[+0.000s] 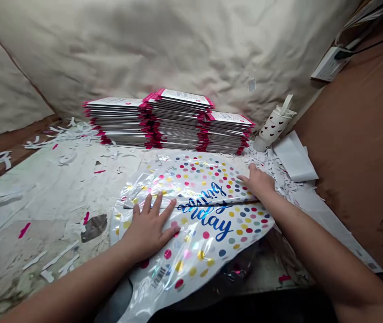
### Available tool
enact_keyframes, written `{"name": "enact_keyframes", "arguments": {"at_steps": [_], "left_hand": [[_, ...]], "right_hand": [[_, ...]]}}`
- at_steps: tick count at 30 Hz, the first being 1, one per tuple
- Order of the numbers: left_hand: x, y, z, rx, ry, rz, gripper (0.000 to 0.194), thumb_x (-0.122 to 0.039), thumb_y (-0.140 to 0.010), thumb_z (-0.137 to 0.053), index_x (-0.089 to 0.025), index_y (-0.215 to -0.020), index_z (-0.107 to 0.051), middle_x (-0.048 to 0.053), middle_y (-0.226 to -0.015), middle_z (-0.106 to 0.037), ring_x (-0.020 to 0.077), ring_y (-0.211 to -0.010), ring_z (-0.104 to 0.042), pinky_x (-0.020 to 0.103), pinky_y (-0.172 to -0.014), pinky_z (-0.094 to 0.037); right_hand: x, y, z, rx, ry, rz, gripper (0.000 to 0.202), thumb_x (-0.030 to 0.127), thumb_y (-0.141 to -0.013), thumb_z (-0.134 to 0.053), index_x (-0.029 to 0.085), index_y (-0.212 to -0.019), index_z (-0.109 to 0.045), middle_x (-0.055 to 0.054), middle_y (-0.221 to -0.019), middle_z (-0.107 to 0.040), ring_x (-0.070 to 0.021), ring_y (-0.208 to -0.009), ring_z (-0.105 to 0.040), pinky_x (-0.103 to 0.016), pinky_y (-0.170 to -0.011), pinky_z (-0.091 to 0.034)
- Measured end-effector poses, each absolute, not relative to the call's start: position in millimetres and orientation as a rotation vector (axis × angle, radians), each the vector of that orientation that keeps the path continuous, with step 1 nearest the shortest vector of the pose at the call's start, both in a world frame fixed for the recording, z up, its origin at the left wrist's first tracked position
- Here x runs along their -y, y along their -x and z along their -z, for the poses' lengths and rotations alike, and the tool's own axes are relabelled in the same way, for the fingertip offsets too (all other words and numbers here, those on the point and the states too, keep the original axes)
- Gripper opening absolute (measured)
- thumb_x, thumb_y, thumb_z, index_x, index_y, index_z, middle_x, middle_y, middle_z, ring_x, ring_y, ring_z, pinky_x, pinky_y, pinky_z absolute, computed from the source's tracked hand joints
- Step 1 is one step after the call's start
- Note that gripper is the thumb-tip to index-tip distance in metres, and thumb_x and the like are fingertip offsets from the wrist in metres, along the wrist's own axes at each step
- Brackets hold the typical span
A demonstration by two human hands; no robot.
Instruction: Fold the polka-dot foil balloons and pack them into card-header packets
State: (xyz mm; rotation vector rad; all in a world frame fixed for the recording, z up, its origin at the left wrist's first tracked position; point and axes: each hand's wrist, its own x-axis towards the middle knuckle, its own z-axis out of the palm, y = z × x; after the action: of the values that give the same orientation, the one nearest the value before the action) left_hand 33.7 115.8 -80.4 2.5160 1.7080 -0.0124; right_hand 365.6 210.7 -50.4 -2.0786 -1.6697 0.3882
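Note:
A flat, shiny foil balloon (191,264) with coloured dots and blue lettering lies in front of me, a fold line running across its middle. My left hand (151,226) rests on its left part with the fingers spread. At its upper right edge is my right hand (258,180), thumb and forefinger apart, the other fingers curled under and partly hidden. Toward the front left, the balloon narrows into a tail, and a barcode shows near it. Part of the balloon hangs past the table's front edge.
Three stacks of pink-edged printed cards or packets (178,121) stand against the wall. To their right are a tumbler with hearts (272,128), white paper (295,157) and a power strip (332,64) on the wall. Paper strips (65,134) litter the worn table (53,188).

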Motion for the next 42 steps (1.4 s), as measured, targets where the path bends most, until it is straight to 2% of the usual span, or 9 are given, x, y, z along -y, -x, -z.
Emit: {"name": "enact_keyframes", "arguments": {"at_steps": [4,9,13,17,22,29,33,37,42], "left_hand": [[-118,-35,77,-1.726,-2.461,0.061,0.063,-0.064,-0.081,-0.033,-0.037,-0.137,-0.026,0.015,-0.147,-0.018,0.0470,-0.131,-0.009,0.069,-0.090,-0.015],[-122,-31,73,-1.732,-2.423,0.086,0.069,-0.068,-0.077,-0.034,-0.035,-0.137,-0.027,0.016,-0.147,-0.018,0.0480,-0.130,-0.009,0.068,-0.089,-0.017],[-124,-46,70,-1.668,-2.513,0.036,0.067,-0.063,-0.081,-0.032,-0.024,-0.135,-0.037,0.014,-0.148,-0.015,0.0427,-0.133,-0.006,0.066,-0.097,-0.010],[-120,-76,78,-1.444,-2.618,-0.005,0.073,-0.059,-0.083,-0.031,-0.014,-0.140,-0.025,0.013,-0.148,-0.015,0.0352,-0.135,-0.008,0.056,-0.104,-0.011],[-117,-87,87,-1.418,-2.617,0.009,0.073,-0.063,-0.081,-0.032,-0.022,-0.141,-0.023,0.010,-0.148,-0.016,0.0404,-0.134,-0.007,0.065,-0.098,-0.011],[-121,-89,80,-1.421,-2.559,0.101,0.074,-0.063,-0.080,-0.031,-0.024,-0.142,-0.019,0.010,-0.149,-0.013,0.0425,-0.133,-0.004,0.069,-0.095,-0.008],[-129,-104,71,-1.429,-2.481,0.215,0.074,-0.059,-0.079,-0.037,-0.017,-0.139,-0.028,0.016,-0.148,-0.015,0.0437,-0.132,-0.009,0.066,-0.095,-0.018],[-126,-122,68,-1.541,-2.477,0.117,0.075,-0.064,-0.077,-0.035,-0.009,-0.129,-0.043,0.021,-0.146,-0.019,0.0453,-0.130,-0.015,0.064,-0.093,-0.025],[-118,-133,81,-1.608,-2.482,-0.003,0.088,-0.068,-0.077,-0.031,-0.010,-0.142,-0.018,0.019,-0.147,-0.016,0.0438,-0.131,-0.011,0.067,-0.095,-0.015]], "right_hand": [[-164,-304,35,2.398,1.575,-0.449,0.069,0.056,-0.070,-0.060,0.027,-0.130,-0.043,-0.007,-0.138,-0.039,-0.0298,-0.129,-0.030,-0.046,-0.105,-0.023],[-96,-320,58,2.777,1.305,-0.629,0.072,0.056,-0.078,-0.051,0.026,-0.139,-0.027,-0.006,-0.148,-0.017,-0.0271,-0.135,-0.016,-0.049,-0.109,-0.013],[-84,-357,84,2.502,1.665,-0.322,0.058,0.044,-0.086,-0.043,0.013,-0.135,-0.037,-0.015,-0.144,-0.028,-0.0295,-0.133,-0.022,-0.052,-0.106,-0.021],[-95,-314,87,2.490,1.322,-0.225,0.043,0.023,-0.087,-0.040,0.014,-0.129,-0.045,-0.014,-0.139,-0.038,-0.0244,-0.132,-0.025,-0.046,-0.108,-0.023],[-117,-270,82,2.436,1.485,-0.451,0.068,0.048,-0.084,-0.044,0.015,-0.141,-0.023,-0.008,-0.148,-0.017,-0.0233,-0.136,-0.011,-0.045,-0.111,-0.014],[-96,-367,100,1.978,2.100,-0.220,0.060,0.038,-0.091,-0.025,0.000,-0.138,-0.024,-0.022,-0.144,-0.021,-0.0342,-0.134,-0.014,-0.058,-0.105,-0.014],[-82,-364,100,2.210,1.832,-0.119,0.051,0.039,-0.090,-0.031,0.015,-0.134,-0.039,-0.015,-0.134,-0.042,-0.0282,-0.128,-0.032,-0.045,-0.106,-0.026],[-95,-349,92,1.893,1.995,-0.310,0.066,0.054,-0.080,-0.047,0.017,-0.134,-0.039,-0.017,-0.131,-0.044,-0.0351,-0.126,-0.033,-0.052,-0.103,-0.024],[-131,-356,71,1.285,1.868,-0.737,0.076,0.050,-0.071,-0.059,0.015,-0.134,-0.036,-0.019,-0.131,-0.044,-0.0360,-0.124,-0.036,-0.056,-0.098,-0.029]]}}
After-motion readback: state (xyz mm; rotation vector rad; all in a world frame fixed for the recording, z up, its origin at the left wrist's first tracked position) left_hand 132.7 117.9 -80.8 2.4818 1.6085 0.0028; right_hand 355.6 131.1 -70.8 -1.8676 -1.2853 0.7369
